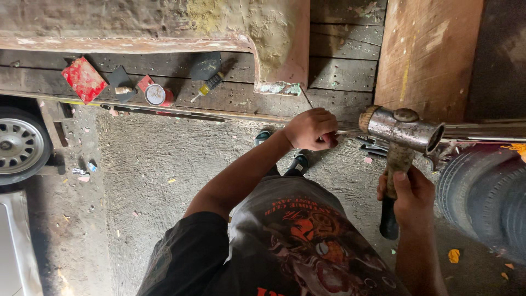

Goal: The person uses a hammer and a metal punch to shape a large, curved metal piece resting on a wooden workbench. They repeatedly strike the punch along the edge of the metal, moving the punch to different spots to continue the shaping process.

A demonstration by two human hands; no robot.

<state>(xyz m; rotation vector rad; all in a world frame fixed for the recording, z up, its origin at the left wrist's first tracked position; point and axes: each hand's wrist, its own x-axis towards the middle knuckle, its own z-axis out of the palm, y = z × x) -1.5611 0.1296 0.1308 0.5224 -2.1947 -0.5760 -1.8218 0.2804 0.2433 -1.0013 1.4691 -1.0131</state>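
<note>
- Hammer [402, 131] — heavy steel head with one round face, head lying roughly left to right, handle running straight down from it into the right hand [408, 194].
- Head level with a thin metal strip [482, 131] that runs in from the right edge; long axis of the strip near horizontal, its left end meeting the left hand [311, 129].
- Right hand wrapped tight around the hammer handle, thumb up along the shaft, dark lower end of the handle poking out below the fist.
- Left hand closed in a fist at the strip's left end, just left of the hammer head; what exactly sits inside the fingers cannot be told — hidden by the knuckles.
- Left hand nearer the strip's end, right hand below it; the two close together, hammer head between them and slightly higher than the right.
- Beyond the hands: wooden planks [339, 71] with a rusty, filler-patched metal panel [263, 38] lying on them.
- Further left on the planks: a red sanding block [83, 79], a small round tin [156, 94], a screwdriver with a yellow-and-black handle [210, 84].
- Down below: rough concrete floor [159, 175], a tyre [490, 197] at the right, a car wheel [19, 145] at the far left.
</note>
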